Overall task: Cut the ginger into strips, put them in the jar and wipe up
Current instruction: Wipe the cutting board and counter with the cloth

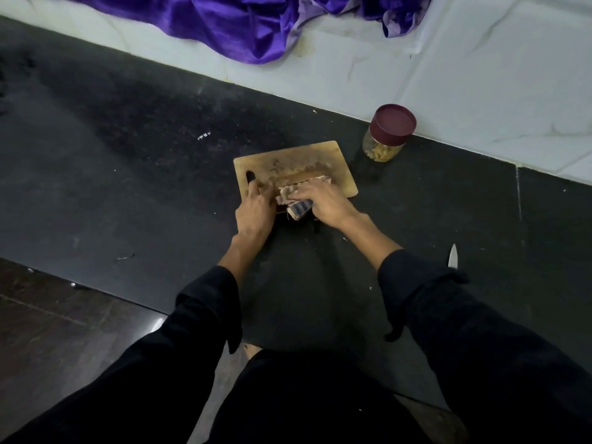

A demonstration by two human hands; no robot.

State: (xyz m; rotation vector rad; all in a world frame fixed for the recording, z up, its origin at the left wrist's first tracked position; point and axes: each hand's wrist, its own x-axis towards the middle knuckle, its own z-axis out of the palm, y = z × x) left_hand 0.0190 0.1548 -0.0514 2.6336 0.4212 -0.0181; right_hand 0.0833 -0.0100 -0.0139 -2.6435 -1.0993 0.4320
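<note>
On the dark stone counter (134,174) lies a pale wooden cutting board (336,168). The left hand (254,213) grips the board's near-left edge at its handle slot, fingers curled. The right hand (323,200) presses a striped cloth (296,203) flat on the board, fingers straight and together. At two o'clock from the board stands a clear jar with a maroon lid (389,133), ginger strips (382,152) inside. A knife blade (452,256) lies at four o'clock.

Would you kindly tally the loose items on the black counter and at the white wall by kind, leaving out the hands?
Cutting board: 1
Wiping cloth: 1
Jar with maroon lid, ginger strips inside: 1
Knife: 1
Purple fabric: 1
Total: 5
</note>
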